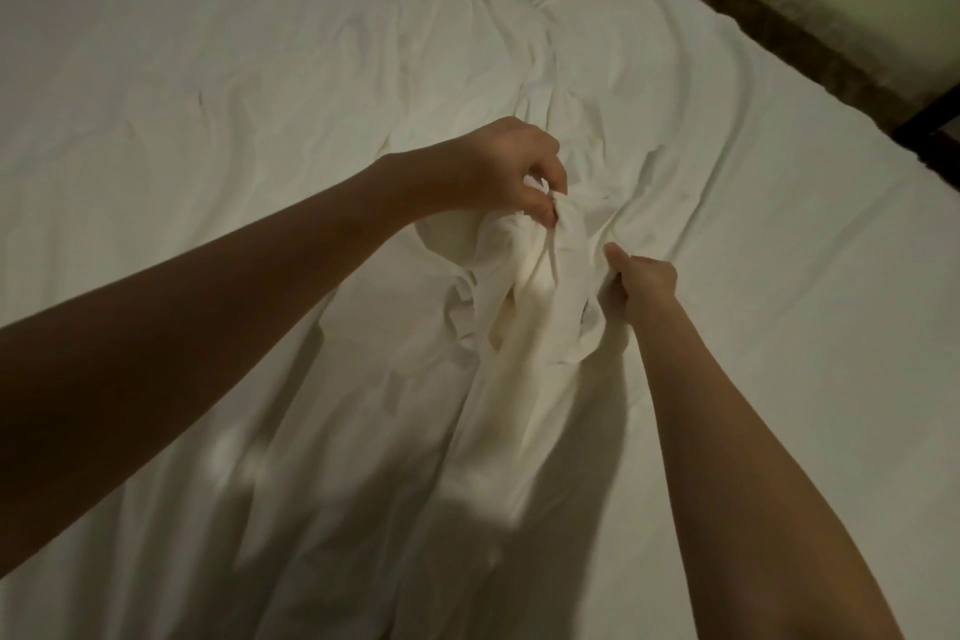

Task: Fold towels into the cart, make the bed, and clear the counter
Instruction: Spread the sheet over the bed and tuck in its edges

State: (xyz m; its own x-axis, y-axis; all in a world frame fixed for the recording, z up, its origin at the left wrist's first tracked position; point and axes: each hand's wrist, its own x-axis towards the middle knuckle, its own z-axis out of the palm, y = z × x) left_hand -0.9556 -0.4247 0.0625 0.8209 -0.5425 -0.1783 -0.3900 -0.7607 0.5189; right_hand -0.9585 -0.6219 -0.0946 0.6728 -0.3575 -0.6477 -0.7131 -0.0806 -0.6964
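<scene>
A wide bed [182, 42] fills nearly the whole view, covered by a white sheet [545, 83] that lies mostly flat on the left and far side. Wrinkles run from the far middle toward the near centre, where the cloth is gathered into a raised bunch. Along the far right edge of the bed runs a dark brown strip of floor or bed frame [769, 16], with a pale blurred surface beyond it in the corner. The light is dim and warm.

Two bare arms reach in from the near side. The left hand [498, 172] is raised over the bunch, fingers curled down, its grip pinching a fold of the sheet. The right hand [647, 283], lower and just to the right, is clenched in a fist around the same gathered cloth, thumb pointing up.
</scene>
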